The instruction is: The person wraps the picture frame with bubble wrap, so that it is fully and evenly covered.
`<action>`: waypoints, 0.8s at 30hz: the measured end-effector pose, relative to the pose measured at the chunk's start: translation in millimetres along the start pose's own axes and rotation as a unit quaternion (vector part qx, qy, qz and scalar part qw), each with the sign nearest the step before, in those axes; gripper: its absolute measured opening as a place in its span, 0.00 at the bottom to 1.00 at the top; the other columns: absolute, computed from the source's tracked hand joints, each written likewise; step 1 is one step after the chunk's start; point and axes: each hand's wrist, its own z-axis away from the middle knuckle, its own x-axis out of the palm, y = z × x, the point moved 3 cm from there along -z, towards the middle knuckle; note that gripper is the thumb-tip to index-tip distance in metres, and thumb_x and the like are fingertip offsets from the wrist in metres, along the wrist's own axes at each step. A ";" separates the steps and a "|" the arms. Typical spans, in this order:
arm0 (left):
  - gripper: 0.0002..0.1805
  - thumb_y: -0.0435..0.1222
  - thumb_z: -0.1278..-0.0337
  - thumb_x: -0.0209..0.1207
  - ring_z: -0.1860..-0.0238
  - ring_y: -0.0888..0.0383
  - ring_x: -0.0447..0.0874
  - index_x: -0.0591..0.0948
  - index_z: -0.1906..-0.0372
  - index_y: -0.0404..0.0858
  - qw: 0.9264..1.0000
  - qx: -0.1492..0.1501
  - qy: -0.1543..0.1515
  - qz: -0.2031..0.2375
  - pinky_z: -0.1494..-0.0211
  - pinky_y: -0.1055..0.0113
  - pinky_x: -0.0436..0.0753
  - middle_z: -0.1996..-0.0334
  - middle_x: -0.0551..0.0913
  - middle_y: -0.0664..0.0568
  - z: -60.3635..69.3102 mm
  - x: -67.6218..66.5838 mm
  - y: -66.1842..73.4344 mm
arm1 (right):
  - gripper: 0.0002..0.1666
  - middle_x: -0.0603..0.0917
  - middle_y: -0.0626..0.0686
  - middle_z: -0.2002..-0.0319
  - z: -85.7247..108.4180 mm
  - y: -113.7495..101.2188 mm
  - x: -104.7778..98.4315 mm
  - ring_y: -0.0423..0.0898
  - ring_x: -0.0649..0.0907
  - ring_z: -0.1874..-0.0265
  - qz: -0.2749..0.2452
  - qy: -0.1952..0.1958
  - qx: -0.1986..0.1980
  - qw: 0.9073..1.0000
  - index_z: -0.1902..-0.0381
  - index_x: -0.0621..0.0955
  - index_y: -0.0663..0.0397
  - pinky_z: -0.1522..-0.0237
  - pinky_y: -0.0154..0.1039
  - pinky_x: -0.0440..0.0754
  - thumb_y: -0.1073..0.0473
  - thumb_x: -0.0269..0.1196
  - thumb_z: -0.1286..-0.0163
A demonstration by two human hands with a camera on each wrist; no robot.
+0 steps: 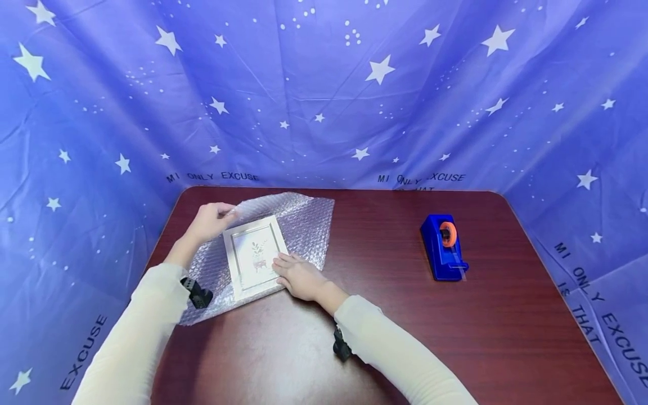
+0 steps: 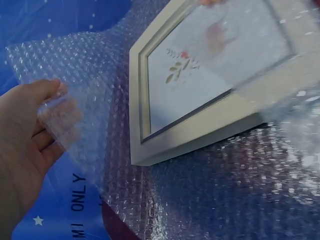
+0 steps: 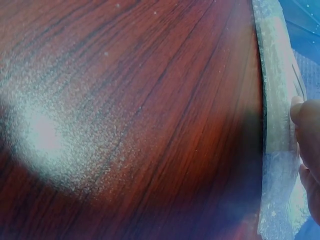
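A white picture frame (image 1: 249,227) with a plant picture lies face up on a sheet of bubble wrap (image 1: 311,222) at the table's left. Part of the wrap is folded over the frame's near side; in the left wrist view its clear layer covers part of the picture. At the far left, my left hand (image 1: 210,222) pinches a free edge of the bubble wrap (image 2: 65,55) between thumb and fingers. My right hand (image 1: 302,278) rests on the frame's right side with extended fingers, pressing the folded wrap. Only part of that hand (image 3: 311,135) shows in the right wrist view.
On the table's right stands a blue tape dispenser (image 1: 437,253) with an orange-cored tape roll (image 1: 448,234) and a loose tape end. The brown wooden table (image 1: 374,253) is bordered by a blue starry curtain (image 1: 324,84) at the back and sides.
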 end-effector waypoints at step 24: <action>0.12 0.30 0.48 0.64 0.53 0.43 0.87 0.86 0.57 0.34 0.969 0.179 0.005 -0.170 0.48 0.51 0.84 0.55 0.87 0.39 85.8 64.8 13.6 | 0.28 0.68 0.49 0.29 0.9 -0.8 -1.9 0.47 0.62 0.26 0.005 0.008 -0.004 1.000 0.31 0.68 0.53 0.23 0.47 0.56 0.50 0.47 0.24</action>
